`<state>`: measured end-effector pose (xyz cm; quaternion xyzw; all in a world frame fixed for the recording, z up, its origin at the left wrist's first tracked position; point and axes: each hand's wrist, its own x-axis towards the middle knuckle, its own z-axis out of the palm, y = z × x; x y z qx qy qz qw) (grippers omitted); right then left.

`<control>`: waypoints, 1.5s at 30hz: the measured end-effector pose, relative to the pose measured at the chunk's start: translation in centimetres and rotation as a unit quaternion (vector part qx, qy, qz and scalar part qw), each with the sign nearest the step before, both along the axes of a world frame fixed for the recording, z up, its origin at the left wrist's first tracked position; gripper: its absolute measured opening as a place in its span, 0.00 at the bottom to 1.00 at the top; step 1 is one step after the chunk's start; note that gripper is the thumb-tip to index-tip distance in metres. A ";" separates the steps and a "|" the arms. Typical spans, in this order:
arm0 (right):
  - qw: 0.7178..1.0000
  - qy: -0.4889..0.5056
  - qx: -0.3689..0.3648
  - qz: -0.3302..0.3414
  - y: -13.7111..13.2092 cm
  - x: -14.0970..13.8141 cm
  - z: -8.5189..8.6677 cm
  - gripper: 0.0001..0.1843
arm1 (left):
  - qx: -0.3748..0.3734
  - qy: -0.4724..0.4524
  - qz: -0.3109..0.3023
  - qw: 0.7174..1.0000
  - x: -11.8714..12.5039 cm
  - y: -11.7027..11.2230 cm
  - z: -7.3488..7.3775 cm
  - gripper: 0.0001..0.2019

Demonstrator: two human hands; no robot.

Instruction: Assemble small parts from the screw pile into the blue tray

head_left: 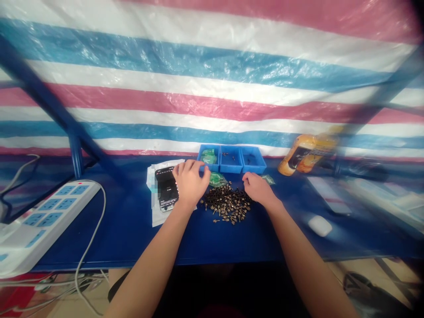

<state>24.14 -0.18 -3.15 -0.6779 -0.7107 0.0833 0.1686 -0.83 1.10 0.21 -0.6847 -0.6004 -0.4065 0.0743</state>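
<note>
Screws (228, 205), small, dark and brassy, lie in a loose heap on the blue surface (139, 238), just in front of a blue tray (232, 170) with three compartments. The right hand (258, 187) rests at the heap's upper right edge, knuckles up and fingers curled down onto the outermost screws. Whether the fingertips are pinched on one I cannot tell, since the back of the hand hides them. The left hand (189, 182) sits just left of the heap, palm down with fingers loosely bent. It overlaps the edge of a phone (166, 189) that lies on a white sheet (157, 218). Its fingertips reach towards a green packet (217, 179) and the tray's left compartment, and I cannot tell if it grips anything.

Pieces this small probably handle best taken from the rim of the heap, one at a time between thumb and forefinger. A grab into the middle would likely scatter them towards the near edge of the surface. The free hand could usefully fence the heap's left side.

A power strip (46, 212) lies far left. An orange bottle (303, 154) lies on its side to the right of the tray. A small white object (319, 225), too blurred to name, lies well apart to the right.
</note>
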 end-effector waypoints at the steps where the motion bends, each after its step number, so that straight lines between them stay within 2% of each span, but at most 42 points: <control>1: 1.000 0.001 0.002 0.000 0.0 0.0 0.1 0.10 | -0.005 0.002 -0.018 1.000 0.2 -0.2 0.0 0.12; 7: 1.000 0.004 0.011 0.012 0.0 0.1 0.1 0.07 | -0.024 0.024 -0.145 0.989 1.8 -0.9 -0.3 0.11; 10: 1.000 0.011 0.019 0.012 0.3 0.3 -0.1 0.05 | -0.045 0.031 -0.187 0.981 2.0 -0.8 -0.5 0.11; 12: 0.998 0.042 0.038 0.017 0.5 0.3 -0.1 0.06 | -0.054 0.039 -0.193 0.979 2.0 -0.8 -0.6 0.11; 15: 0.986 0.143 0.078 0.034 0.7 -0.1 0.3 0.08 | -0.063 0.041 -0.191 0.979 1.9 -0.7 -0.7 0.10; 19: 0.948 0.308 0.069 0.037 0.4 -1.2 1.1 0.08 | -0.083 0.017 -0.212 0.974 1.8 -0.6 -0.9 0.10; 21: 0.931 0.358 0.060 0.033 0.1 -1.6 1.4 0.10 | -0.089 0.006 -0.224 0.970 1.9 -0.6 -0.9 0.10; 27: 0.920 0.382 0.045 0.071 -0.2 -2.2 1.7 0.14 | -0.092 -0.002 -0.236 0.967 2.1 -0.7 -0.8 0.10; 32: 0.950 0.310 0.021 0.040 -0.3 -2.3 1.6 0.21 | -0.090 -0.015 -0.249 0.964 2.0 -0.5 -1.0 0.10; 36: 0.955 0.296 -0.001 0.013 -0.2 -2.3 1.7 0.24 | -0.098 -0.017 -0.253 0.962 2.0 -0.4 -1.2 0.09; 39: 0.943 0.331 0.009 -0.007 0.1 -2.3 1.5 0.25 | -0.106 -0.010 -0.253 0.961 2.0 -0.5 -1.3 0.09; 42: 0.910 0.410 0.056 -0.025 0.5 -2.5 1.2 0.23 | -0.110 -0.006 -0.251 0.962 2.1 -0.5 -1.4 0.09; 44: 0.890 0.445 0.088 -0.039 0.7 -2.5 1.2 0.28 | -0.112 -0.006 -0.254 0.961 2.2 -0.5 -1.4 0.09; 45: 0.890 0.445 0.095 -0.044 0.7 -2.4 1.3 0.30 | -0.114 -0.006 -0.256 0.960 2.2 -0.5 -1.4 0.09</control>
